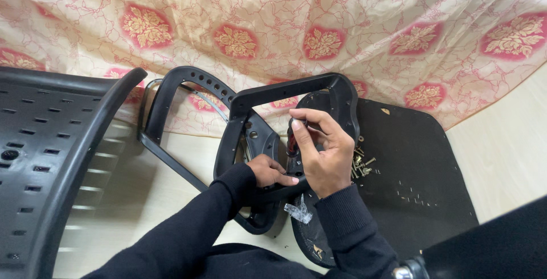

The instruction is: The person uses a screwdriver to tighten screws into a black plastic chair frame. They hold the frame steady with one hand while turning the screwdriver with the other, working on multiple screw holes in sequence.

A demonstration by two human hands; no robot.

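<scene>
A person in black sleeves bends over office-chair parts spread on a pale surface (501, 153). The right hand (323, 152) arches down from above, fingers curled shut around a dark, red-handled tool (293, 142), likely a screwdriver, whose tip is hidden behind the fingers. The left hand (270, 172) lies lower, fingers closed on the bottom bar of a black plastic armrest loop (285, 92) that stands tilted against the upturned seat base (410, 159). Where tool meets armrest cannot be made out. A second armrest loop (171, 94) lies just to the left, partly behind the first. A small heap of brass-coloured screws (362, 165) sits on the seat base beside the right hand, and a crumpled clear plastic bag (298, 210) lies below the wrists. A perforated black chair back (51, 159) is cut off at the left edge; a cream cloth with red floral medallions (319, 22) drapes behind.
</scene>
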